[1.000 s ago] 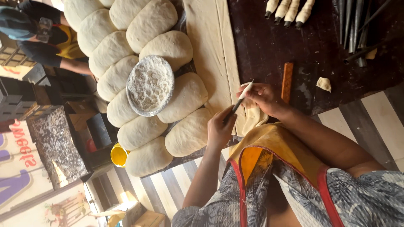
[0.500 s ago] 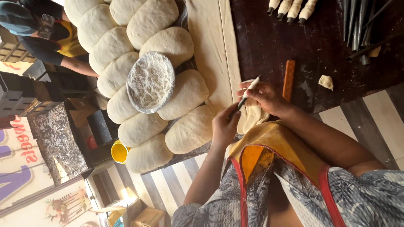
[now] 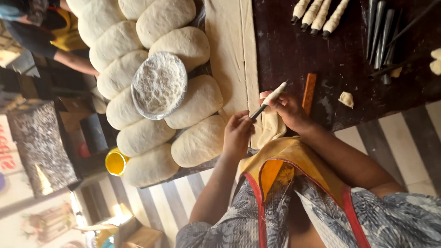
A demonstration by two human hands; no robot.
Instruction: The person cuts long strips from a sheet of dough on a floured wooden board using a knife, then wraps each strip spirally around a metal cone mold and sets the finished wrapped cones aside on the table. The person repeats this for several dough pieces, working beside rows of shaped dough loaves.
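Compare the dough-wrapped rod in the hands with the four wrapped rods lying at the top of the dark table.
The rod in the hands is held off the table, left hand at its bare metal end, right hand at the dough; the four wrapped rods lie side by side, untouched. The held rod shows a long bare stretch; the four show only short dark tips. All carry pale dough wound around metal.
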